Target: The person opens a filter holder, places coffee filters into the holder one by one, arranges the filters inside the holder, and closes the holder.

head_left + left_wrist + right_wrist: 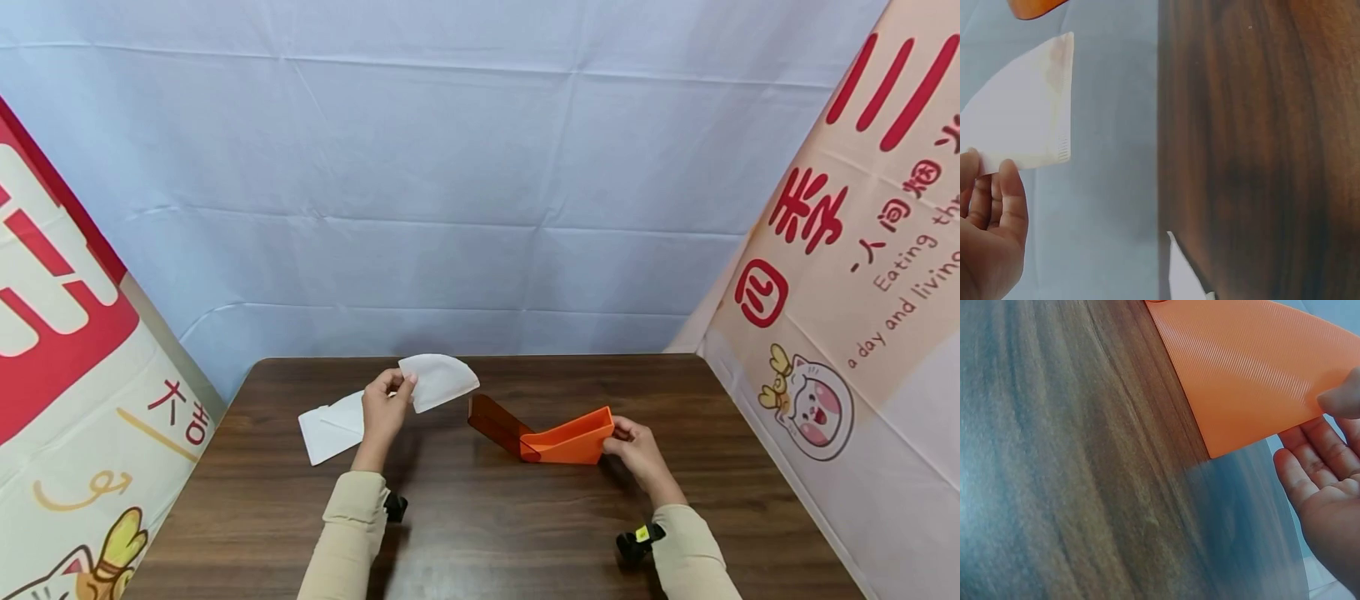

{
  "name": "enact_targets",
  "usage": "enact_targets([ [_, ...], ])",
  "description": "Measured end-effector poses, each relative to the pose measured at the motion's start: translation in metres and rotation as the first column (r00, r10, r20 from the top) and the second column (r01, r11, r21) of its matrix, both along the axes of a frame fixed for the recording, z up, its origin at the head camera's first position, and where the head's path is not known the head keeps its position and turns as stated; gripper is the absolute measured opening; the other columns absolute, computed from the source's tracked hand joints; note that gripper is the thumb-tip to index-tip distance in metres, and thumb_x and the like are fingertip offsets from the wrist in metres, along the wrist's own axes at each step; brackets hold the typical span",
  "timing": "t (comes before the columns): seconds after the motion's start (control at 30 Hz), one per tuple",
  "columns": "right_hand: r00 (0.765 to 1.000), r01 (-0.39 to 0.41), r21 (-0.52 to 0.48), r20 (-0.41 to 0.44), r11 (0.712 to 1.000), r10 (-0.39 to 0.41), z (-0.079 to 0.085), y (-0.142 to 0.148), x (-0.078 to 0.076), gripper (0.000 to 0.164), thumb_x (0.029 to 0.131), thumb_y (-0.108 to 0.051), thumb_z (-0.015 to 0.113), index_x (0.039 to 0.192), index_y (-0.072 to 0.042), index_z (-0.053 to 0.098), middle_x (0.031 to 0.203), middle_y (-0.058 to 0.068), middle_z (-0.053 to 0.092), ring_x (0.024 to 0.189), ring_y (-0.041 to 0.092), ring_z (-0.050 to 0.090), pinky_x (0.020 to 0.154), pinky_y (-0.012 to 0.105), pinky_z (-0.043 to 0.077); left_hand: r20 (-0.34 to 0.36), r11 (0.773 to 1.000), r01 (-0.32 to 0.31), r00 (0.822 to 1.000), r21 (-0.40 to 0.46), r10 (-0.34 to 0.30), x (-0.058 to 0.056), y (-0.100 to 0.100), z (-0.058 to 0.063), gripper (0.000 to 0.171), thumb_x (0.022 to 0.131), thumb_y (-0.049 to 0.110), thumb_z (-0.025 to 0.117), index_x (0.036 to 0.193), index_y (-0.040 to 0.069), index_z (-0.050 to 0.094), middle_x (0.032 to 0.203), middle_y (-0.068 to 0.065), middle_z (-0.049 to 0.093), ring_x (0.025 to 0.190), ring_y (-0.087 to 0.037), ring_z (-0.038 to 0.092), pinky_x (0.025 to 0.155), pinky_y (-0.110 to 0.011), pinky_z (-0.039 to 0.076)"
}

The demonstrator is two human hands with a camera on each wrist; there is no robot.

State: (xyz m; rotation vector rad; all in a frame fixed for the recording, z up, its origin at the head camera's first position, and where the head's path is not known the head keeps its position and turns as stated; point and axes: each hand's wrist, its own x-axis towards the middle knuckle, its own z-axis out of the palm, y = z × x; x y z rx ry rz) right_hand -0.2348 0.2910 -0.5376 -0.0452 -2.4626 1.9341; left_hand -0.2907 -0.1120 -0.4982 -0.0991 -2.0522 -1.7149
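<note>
My left hand (pixel 384 412) pinches a white paper coffee filter (pixel 438 382) by its left corner and holds it up above the table. In the left wrist view, thumb and fingers grip the lower edge of this filter (pixel 1022 109), and its crimped seam shows. An orange coffee filter case (pixel 573 446) stands on the table to the right, its translucent brown lid (pixel 497 423) swung out to the left. My right hand (pixel 637 450) grips the case at its right end. The right wrist view shows the thumb on the ribbed side of the case (pixel 1241 381) and the fingers beneath its edge.
More white coffee filters (pixel 330 433) lie on the brown wooden table (pixel 480 525), left of and partly behind my left hand. A pale cloth (pixel 420 183) hangs along the table's back edge. Printed cloths (pixel 847 275) stand at both sides.
</note>
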Motion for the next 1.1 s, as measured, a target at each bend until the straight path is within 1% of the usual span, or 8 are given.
enact_targets([
  [0.2,1.000,0.001,-0.023,-0.011,1.000,-0.002,0.001,0.000,0.001,0.043,0.076,0.013,0.057,0.119,0.012,0.053,0.100,0.014,0.064,0.083,0.016,0.059,0.068,0.028,0.050,-0.038,1.000,0.015,0.999,0.004,-0.015,0.002,-0.001,0.011,0.011,0.086,0.010,0.068,0.086,0.000,0.067,0.073,-0.009,0.062,0.061,-0.026,0.061,0.051,-0.024,0.049],
  [0.33,1.000,0.001,-0.040,-0.010,0.999,-0.001,0.001,-0.001,0.000,0.043,0.076,0.014,0.056,0.119,0.013,0.052,0.099,0.014,0.064,0.082,0.016,0.059,0.068,0.028,0.050,-0.025,1.000,0.021,0.999,0.000,-0.021,0.003,-0.001,0.014,0.012,0.086,0.011,0.068,0.086,-0.001,0.067,0.073,-0.009,0.062,0.062,-0.026,0.062,0.052,-0.023,0.049],
  [0.43,1.000,0.003,-0.038,-0.003,0.999,-0.003,0.001,-0.001,0.000,0.043,0.077,0.014,0.056,0.120,0.013,0.052,0.100,0.013,0.064,0.083,0.016,0.060,0.069,0.028,0.050,-0.024,0.999,0.033,0.999,0.009,-0.033,0.005,-0.001,0.018,0.013,0.086,0.009,0.068,0.086,-0.004,0.067,0.073,-0.013,0.063,0.062,-0.032,0.062,0.052,-0.021,0.048],
  [0.57,1.000,0.010,-0.035,-0.002,0.999,-0.010,0.002,-0.002,0.000,0.043,0.077,0.014,0.056,0.120,0.013,0.052,0.100,0.014,0.064,0.082,0.016,0.060,0.068,0.027,0.050,-0.045,0.998,0.061,0.997,0.011,-0.061,0.017,0.002,0.033,0.012,0.086,0.003,0.066,0.086,-0.010,0.064,0.074,-0.022,0.061,0.064,-0.042,0.060,0.053,-0.021,0.048],
  [0.67,1.000,0.008,-0.038,-0.006,0.999,-0.008,0.002,-0.002,0.001,0.044,0.077,0.014,0.055,0.121,0.013,0.052,0.102,0.017,0.063,0.082,0.016,0.059,0.068,0.028,0.050,-0.048,0.998,0.068,0.997,0.001,-0.067,0.026,0.004,0.044,0.013,0.087,0.001,0.064,0.087,-0.012,0.063,0.076,-0.024,0.061,0.066,-0.045,0.059,0.055,-0.024,0.050],
  [0.73,1.000,0.008,-0.039,-0.006,0.999,-0.009,0.002,-0.003,0.001,0.044,0.077,0.014,0.055,0.121,0.013,0.052,0.103,0.018,0.063,0.082,0.016,0.059,0.069,0.029,0.050,-0.043,0.997,0.071,0.997,0.004,-0.070,0.027,0.004,0.046,0.013,0.087,0.001,0.064,0.087,-0.012,0.063,0.076,-0.024,0.061,0.067,-0.046,0.059,0.056,-0.029,0.051],
  [0.9,1.000,0.012,-0.028,-0.007,1.000,-0.012,0.000,-0.003,-0.002,0.044,0.077,0.014,0.055,0.121,0.012,0.053,0.103,0.018,0.063,0.083,0.017,0.059,0.072,0.035,0.051,-0.053,0.998,0.061,0.997,0.001,-0.061,0.030,0.005,0.048,0.012,0.087,0.001,0.064,0.087,-0.011,0.063,0.075,-0.024,0.061,0.066,-0.045,0.059,0.056,-0.034,0.052],
  [1.1,1.000,0.031,-0.029,0.001,0.999,-0.031,-0.002,-0.004,-0.005,0.044,0.076,0.013,0.056,0.120,0.011,0.053,0.103,0.016,0.063,0.082,0.017,0.059,0.070,0.032,0.051,-0.056,0.998,0.064,0.996,0.005,-0.064,0.030,0.005,0.048,0.013,0.087,0.001,0.064,0.087,-0.012,0.063,0.075,-0.025,0.061,0.067,-0.045,0.058,0.056,-0.028,0.051],
])
